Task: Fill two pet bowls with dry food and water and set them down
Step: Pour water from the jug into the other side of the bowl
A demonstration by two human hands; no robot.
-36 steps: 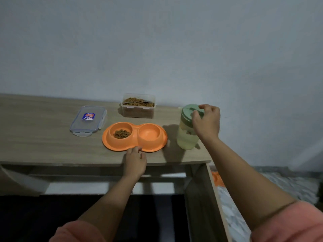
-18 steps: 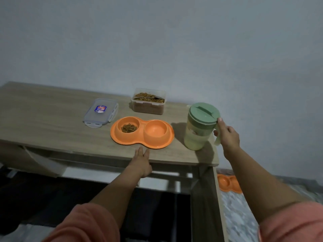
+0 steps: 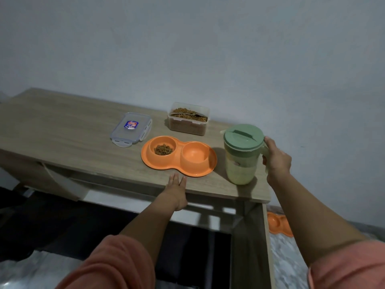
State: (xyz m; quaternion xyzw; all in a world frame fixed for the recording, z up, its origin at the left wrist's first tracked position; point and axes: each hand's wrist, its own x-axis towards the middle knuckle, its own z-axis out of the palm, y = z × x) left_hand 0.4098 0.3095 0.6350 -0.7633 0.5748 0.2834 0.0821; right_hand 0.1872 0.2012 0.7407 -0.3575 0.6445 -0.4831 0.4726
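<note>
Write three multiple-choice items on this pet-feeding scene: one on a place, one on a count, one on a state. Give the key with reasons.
1. Where does the lid lie?
A. on the food box
B. on the table, left of the food box
C. on the floor

2. How many wells of the orange bowl on the table hold dry food?
A. none
B. one
C. two

3. What is the right hand doing?
A. gripping the jug's handle
B. resting flat on the table
C. scooping food

Key:
1 B, the lid lies flat on the table, left of the open food box.
2 B, only the left well holds kibble; the right looks empty.
3 A, its fingers curl round the handle of the jug, while the left hand lies flat at the table's edge.
</note>
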